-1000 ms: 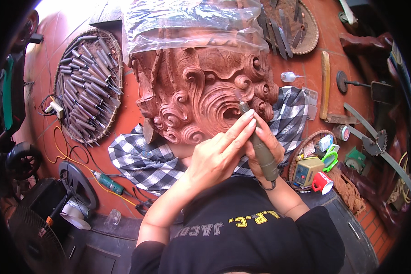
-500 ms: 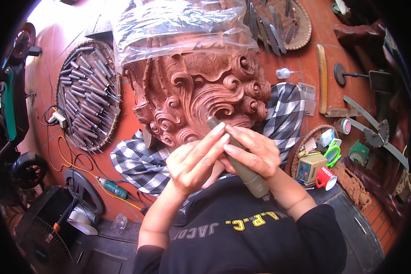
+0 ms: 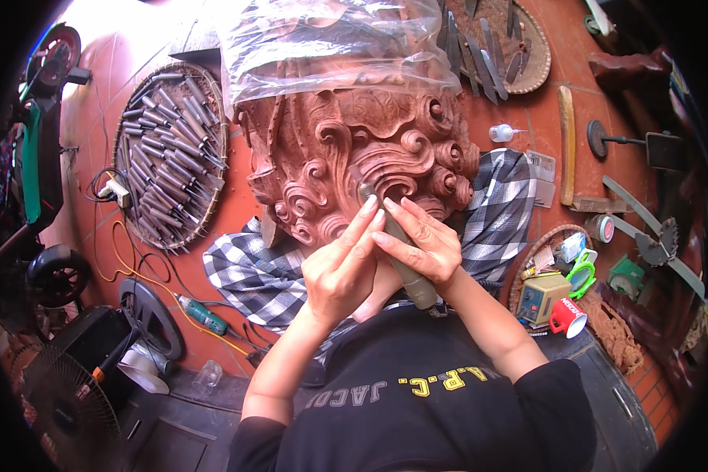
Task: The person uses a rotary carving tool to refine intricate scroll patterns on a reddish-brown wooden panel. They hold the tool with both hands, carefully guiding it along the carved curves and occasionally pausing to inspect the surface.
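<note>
A reddish-brown wood carving [image 3: 385, 161] with deep scrolls and wave-like curls lies in front of me, between my legs in checked trousers. An olive-grey rotary handpiece [image 3: 411, 283] slants across my hands, its thin tip against or just above the grooves beside the central curl; actual contact I cannot tell. My right hand [image 3: 429, 250] grips its body, thumb and fingers along the barrel. From the other side my left hand [image 3: 340, 271] presses its fingertips to the front part of the same tool. Clear plastic sheeting [image 3: 334, 51] covers the carving's far part.
A round basket [image 3: 225, 149] of wooden-handled chisels is on the left, a tray [image 3: 544, 59] of blades at far right. At right stand a beige control box [image 3: 544, 297], a red cup [image 3: 568, 316] and a small bottle [image 3: 503, 132]. A green power tool [image 3: 203, 315] and cables lie at left.
The handpiece tip has moved away from me and slightly left over the carving, both hands going with it. The whole view has shifted a little, so surroundings appear farther right.
</note>
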The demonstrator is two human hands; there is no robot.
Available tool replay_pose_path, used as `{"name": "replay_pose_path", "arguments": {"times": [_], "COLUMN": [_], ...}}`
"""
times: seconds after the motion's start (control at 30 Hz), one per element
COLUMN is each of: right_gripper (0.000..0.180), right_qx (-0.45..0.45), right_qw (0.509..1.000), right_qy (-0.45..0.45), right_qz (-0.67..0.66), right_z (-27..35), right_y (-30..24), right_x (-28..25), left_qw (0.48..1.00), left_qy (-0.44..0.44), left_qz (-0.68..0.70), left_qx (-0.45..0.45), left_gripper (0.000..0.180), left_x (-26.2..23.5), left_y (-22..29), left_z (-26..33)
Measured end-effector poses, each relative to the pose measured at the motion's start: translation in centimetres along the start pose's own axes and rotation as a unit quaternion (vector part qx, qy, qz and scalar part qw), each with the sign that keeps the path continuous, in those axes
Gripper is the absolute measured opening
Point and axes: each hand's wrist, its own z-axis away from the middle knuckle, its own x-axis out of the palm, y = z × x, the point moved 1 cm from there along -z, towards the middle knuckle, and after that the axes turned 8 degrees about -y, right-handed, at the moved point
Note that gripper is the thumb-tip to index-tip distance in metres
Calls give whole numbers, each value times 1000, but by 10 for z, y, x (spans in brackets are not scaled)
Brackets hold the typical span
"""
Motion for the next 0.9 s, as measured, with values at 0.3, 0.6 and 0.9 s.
{"name": "replay_pose_path", "arguments": {"times": [0.3, 0.6, 0.9], "right_gripper": [33, 30, 33], "right_qx": [31, 78, 95], "right_qw": [999, 993, 992], "right_qy": [22, 67, 73], "right_qz": [21, 65, 41], "right_z": [-2, 8, -1], "right_y": [3, 4, -6], "right_x": [1, -4, -4], "left_qw": [1000, 997, 998], "left_qy": [-13, -45, -44], "left_qz": [13, 51, 40], "left_qx": [3, 38, 37], "left_gripper": [46, 50, 47], "left_x": [5, 18, 8], "left_y": [-5, -8, -6], "left_z": [-10, -22, -26]}}
